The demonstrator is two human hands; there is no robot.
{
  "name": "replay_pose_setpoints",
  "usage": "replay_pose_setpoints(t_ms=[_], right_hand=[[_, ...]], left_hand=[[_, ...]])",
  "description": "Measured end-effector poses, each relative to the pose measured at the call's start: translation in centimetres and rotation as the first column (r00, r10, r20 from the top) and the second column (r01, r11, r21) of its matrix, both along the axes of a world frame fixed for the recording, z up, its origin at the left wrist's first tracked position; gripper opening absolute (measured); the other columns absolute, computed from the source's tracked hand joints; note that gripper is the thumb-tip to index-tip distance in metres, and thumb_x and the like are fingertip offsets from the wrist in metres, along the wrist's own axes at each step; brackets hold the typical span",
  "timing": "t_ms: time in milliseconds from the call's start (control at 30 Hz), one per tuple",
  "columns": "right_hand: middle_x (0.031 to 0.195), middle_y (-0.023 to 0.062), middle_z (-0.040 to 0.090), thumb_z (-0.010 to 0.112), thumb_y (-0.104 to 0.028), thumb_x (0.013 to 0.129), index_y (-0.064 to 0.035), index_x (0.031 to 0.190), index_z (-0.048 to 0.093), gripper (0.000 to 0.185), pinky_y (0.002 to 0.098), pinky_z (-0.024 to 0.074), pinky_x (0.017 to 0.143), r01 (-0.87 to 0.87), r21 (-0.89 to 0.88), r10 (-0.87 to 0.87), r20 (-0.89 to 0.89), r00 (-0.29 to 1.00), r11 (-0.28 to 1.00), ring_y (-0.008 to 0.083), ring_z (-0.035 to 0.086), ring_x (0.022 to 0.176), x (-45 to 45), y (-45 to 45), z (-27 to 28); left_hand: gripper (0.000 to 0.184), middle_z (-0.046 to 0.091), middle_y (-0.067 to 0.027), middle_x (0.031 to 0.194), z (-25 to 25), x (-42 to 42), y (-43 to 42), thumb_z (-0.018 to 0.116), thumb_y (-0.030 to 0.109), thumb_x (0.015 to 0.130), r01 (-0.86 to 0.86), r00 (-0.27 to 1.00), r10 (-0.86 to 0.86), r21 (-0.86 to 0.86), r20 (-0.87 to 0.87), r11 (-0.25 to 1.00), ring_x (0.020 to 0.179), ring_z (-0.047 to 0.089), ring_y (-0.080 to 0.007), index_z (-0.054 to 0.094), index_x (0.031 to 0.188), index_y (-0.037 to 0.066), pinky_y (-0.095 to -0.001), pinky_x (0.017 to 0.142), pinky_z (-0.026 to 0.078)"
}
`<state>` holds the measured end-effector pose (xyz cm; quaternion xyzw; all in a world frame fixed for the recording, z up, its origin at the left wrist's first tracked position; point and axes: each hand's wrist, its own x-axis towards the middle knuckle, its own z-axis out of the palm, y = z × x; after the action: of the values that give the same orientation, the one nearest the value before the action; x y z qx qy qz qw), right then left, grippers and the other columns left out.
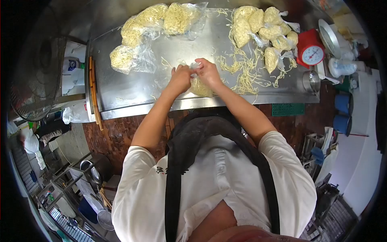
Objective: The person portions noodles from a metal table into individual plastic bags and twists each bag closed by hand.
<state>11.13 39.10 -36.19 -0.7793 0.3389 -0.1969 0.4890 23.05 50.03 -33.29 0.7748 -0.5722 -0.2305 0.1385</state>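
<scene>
Left hand: the left hand (180, 79) has its fingers closed on the gathered top of a clear bag of noodles (201, 87), from the bag's left side.
Right hand: the right hand (209, 74) pinches the same gathered plastic from the right, its fingers beside those of the left hand; exactly how the fingertips grip the film is too small to tell.
Held bag: by the near edge of the metal surface (173, 50), around the middle of its length, with the noodles in its lower part, nearer the person.
Far left: filled plastic bags (145, 22) lie in a bent row from the left part of the surface to the middle of the far edge.
Far right: a cluster of knotted noodle bags (268, 28), some touching, with their twisted ends sticking out.
Loose noodles: strands (248, 74) lie scattered between the cluster and the near edge, thickest right of the hands.
Right edge: a red dial scale (311, 48) stands near the far right corner; a round metal container (311, 82) is at the near right corner.
Left edge: long wooden rods (93, 88) lie along it, their ends passing the near left corner.
</scene>
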Motion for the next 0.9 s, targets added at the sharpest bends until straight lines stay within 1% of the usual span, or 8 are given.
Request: replay_pose_setpoints(t_ms=[133,233,333,533,633,767,833,900], right_hand=[[0.085,0.0146,0.07,0.066,0.0,0.085,0.0002,0.108,0.066,0.022,0.0316,0.0543,0.067,0.03,0.216,-0.066,0.162,0.985,0.976,0.0214,0.069,0.073,-0.6,2.1,-0.8],[0.093,0.0152,0.069,0.066,0.002,0.084,0.0007,0.109,0.066,0.025,0.0334,0.0536,0.075,-0.06,0.316,0.004,0.175,0.984,0.947,0.0249,0.067,0.083,-1.3,2.2,-3.3],[0.097,0.0151,0.067,0.067,0.002,0.079,-0.0003,0.102,0.068,0.024,0.0376,0.0508,0.082,-0.181,-0.392,0.237,0.098,0.967,0.902,0.0309,0.062,0.093,-0.9,1.5,-3.5],[0.09,0.0152,0.062,0.069,-0.001,0.07,-0.0036,0.089,0.067,0.019,0.0433,0.0485,0.08,-0.283,-0.447,0.238,-0.154,0.959,0.849,0.035,0.058,0.09,0.1,0.7,-2.2],[0.089,0.0153,0.065,0.07,-0.004,0.071,-0.0041,0.101,0.066,0.031,0.039,0.0487,0.084,-0.338,-0.379,0.284,-0.193,0.939,0.861,0.0345,0.059,0.092,0.7,0.4,-1.9],[0.084,0.0107,0.064,0.069,-0.003,0.073,-0.0016,0.109,0.056,0.038,0.0335,0.0492,0.078,-0.176,0.086,0.185,-0.11,0.977,0.981,0.0252,0.061,0.088,1.5,0.7,-2.6],[0.089,0.0081,0.06,0.067,-0.003,0.077,-0.0019,0.111,0.053,0.036,0.0312,0.0483,0.07,-0.203,0.367,0.237,-0.049,0.97,0.908,0.0178,0.059,0.08,1.6,-0.7,-3.2],[0.09,0.0063,0.059,0.066,0.0,0.076,-0.0024,0.111,0.053,0.038,0.029,0.0476,0.071,-0.231,0.701,0.279,0.047,0.959,0.675,0.0143,0.058,0.083,0.7,-1.8,-1.8]], left_hand=[[0.03,0.058,-0.0197,0.104,-7.3,-0.2,1.4,0.06,-0.002,0.077,-0.208,0.964,0.175,-0.158,-0.199,0.965,0.106,0.052,-0.0404,0.065,0.106,0.005,-0.0484,0.095,0.042],[0.027,0.057,-0.0231,0.103,-7.6,-0.8,1.9,0.06,0.0,0.079,-0.267,0.947,0.212,-0.226,-0.243,0.937,0.103,0.052,-0.0416,0.064,0.105,0.005,-0.0458,0.092,0.043],[0.026,0.058,-0.0232,0.104,-7.4,-1.3,1.5,0.062,0.001,0.08,-0.309,0.935,0.243,-0.259,-0.258,0.915,0.104,0.052,-0.041,0.064,0.106,0.005,-0.0462,0.092,0.043],[0.036,0.06,-0.0197,0.1,-6.0,-2.6,1.2,0.064,-0.003,0.078,-0.457,0.867,0.32,-0.355,-0.381,0.815,0.095,0.058,-0.0381,0.057,0.113,0.003,-0.0445,0.086,0.046],[0.044,0.06,-0.0173,0.098,-7.2,-2.4,0.7,0.063,-0.006,0.077,-0.512,0.855,0.382,-0.45,-0.35,0.732,0.092,0.06,-0.0364,0.051,0.119,0.002,-0.0434,0.085,0.048],[0.048,0.061,-0.0158,0.095,-7.0,-2.1,0.7,0.06,-0.009,0.077,-0.459,0.888,0.377,-0.518,-0.262,0.722,0.092,0.06,-0.0355,0.048,0.122,0.002,-0.044,0.085,0.047],[0.048,0.063,-0.0146,0.094,-7.4,-1.8,0.6,0.06,-0.008,0.076,-0.421,0.907,0.343,-0.547,-0.245,0.723,0.09,0.061,-0.0349,0.048,0.122,0.002,-0.046,0.083,0.045],[0.048,0.064,-0.0139,0.095,-7.5,-1.8,0.4,0.062,-0.007,0.078,-0.422,0.904,0.299,-0.529,-0.305,0.736,0.092,0.061,-0.0345,0.048,0.122,0.003,-0.0457,0.084,0.045]])
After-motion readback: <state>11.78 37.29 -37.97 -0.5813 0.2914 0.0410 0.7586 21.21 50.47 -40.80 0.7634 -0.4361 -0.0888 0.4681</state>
